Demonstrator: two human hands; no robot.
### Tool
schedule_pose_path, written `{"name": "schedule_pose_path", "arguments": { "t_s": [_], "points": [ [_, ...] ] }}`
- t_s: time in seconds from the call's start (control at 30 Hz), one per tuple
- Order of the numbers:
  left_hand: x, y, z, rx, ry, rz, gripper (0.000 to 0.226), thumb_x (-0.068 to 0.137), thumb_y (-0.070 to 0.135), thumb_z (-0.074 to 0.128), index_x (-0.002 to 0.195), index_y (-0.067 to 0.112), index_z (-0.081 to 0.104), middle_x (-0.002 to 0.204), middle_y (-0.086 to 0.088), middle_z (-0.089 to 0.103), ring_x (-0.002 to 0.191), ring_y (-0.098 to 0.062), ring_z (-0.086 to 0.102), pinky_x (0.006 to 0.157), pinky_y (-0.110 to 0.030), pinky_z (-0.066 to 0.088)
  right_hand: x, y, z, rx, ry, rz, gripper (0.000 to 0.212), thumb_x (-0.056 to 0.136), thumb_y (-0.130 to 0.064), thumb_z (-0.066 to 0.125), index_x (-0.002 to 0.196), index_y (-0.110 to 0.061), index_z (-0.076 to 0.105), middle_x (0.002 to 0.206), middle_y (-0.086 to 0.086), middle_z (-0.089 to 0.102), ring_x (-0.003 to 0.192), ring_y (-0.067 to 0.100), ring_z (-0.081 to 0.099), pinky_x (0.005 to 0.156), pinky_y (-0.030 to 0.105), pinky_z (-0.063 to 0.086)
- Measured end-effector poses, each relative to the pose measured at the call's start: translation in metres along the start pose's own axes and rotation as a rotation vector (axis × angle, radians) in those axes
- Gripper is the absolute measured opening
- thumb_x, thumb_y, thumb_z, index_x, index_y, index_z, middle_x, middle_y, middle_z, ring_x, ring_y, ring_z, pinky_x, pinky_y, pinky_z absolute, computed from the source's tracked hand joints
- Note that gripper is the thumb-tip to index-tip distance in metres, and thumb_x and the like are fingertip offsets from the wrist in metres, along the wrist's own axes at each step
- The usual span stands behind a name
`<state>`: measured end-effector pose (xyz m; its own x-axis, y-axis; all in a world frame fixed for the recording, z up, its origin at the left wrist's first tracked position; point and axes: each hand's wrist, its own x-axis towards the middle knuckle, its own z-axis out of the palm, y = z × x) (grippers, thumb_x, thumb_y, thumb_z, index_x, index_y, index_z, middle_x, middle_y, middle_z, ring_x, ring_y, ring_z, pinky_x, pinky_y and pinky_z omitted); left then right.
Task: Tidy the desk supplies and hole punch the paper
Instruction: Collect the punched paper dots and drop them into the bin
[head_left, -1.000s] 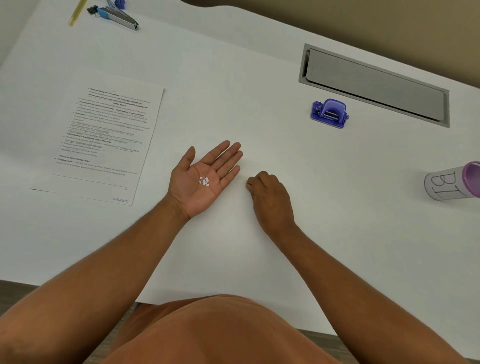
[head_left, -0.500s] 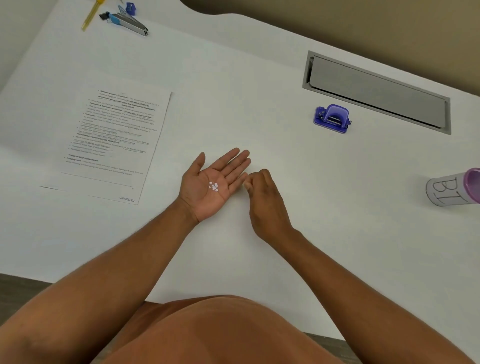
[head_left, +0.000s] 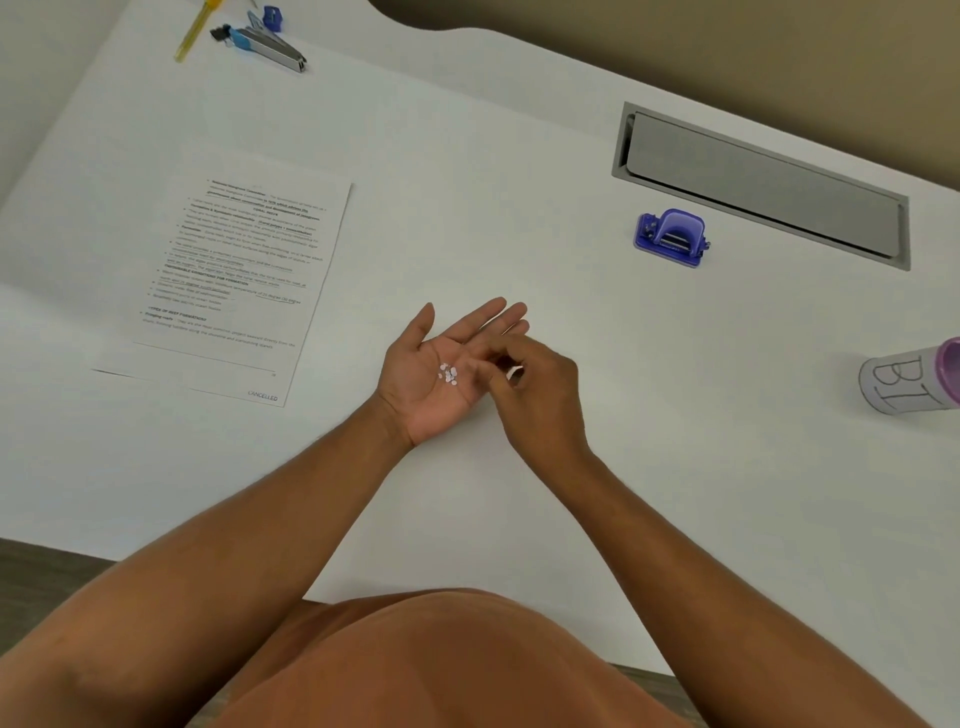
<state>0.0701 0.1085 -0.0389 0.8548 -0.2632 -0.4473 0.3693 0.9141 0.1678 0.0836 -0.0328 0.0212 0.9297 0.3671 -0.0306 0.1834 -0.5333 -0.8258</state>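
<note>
My left hand (head_left: 434, 366) lies palm up on the white desk (head_left: 467, 156), fingers spread, with several small white paper dots (head_left: 448, 374) resting in the palm. My right hand (head_left: 535, 387) hovers over the left hand's fingers, its fingertips pinched together right beside the dots; whether a dot is between them I cannot tell. A printed sheet of paper (head_left: 234, 280) lies flat to the left. A small purple hole punch (head_left: 671, 237) stands farther back on the right, away from both hands.
A white cup with a purple rim marked "BT" (head_left: 909, 382) lies on its side at the right edge. A grey cable hatch (head_left: 761, 184) is set into the desk behind the punch. A stapler (head_left: 265, 45), yellow pen (head_left: 192, 34) and blue sharpener (head_left: 272, 18) sit far left.
My right hand lifted off the desk and moved left over my left palm's fingers, fingertips pinched. The left hand stayed palm up with the dots.
</note>
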Motion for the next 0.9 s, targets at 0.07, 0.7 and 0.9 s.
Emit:
{"name": "schedule_pose_path", "arguments": {
  "t_s": [0.07,0.7,0.9],
  "points": [
    [-0.001,0.003,0.000,-0.002,-0.010,0.014,0.071,0.113,0.052,0.027,0.157,-0.001,0.046,0.165,-0.022,0.045,0.155,-0.035,0.041,0.135,-0.044,0.015,0.003,0.002,-0.008,0.108,0.066,0.077,0.009,0.097,-0.011,0.069,0.093,-0.015,0.077,0.086,-0.013,0.077,0.079,0.008,0.070,0.074,0.014,0.050],
    [-0.003,0.036,-0.019,-0.021,0.014,0.120,0.069,0.114,0.051,0.028,0.157,0.001,0.047,0.168,-0.020,0.041,0.158,-0.036,0.037,0.134,-0.050,0.019,0.005,0.082,-0.015,-0.357,-0.097,-0.106,0.015,0.100,-0.024,0.068,0.107,-0.016,0.078,0.097,-0.003,0.067,0.083,0.014,0.065,0.077,0.034,0.057],
    [-0.003,0.030,-0.018,-0.036,0.013,0.101,0.070,0.114,0.052,0.027,0.158,0.001,0.045,0.167,-0.021,0.042,0.157,-0.036,0.038,0.134,-0.049,0.018,0.020,0.083,-0.006,-0.588,-0.127,-0.218,0.015,0.093,-0.013,0.069,0.081,-0.009,0.076,0.080,0.006,0.068,0.071,0.029,0.064,0.064,0.041,0.057]
  ]
}}
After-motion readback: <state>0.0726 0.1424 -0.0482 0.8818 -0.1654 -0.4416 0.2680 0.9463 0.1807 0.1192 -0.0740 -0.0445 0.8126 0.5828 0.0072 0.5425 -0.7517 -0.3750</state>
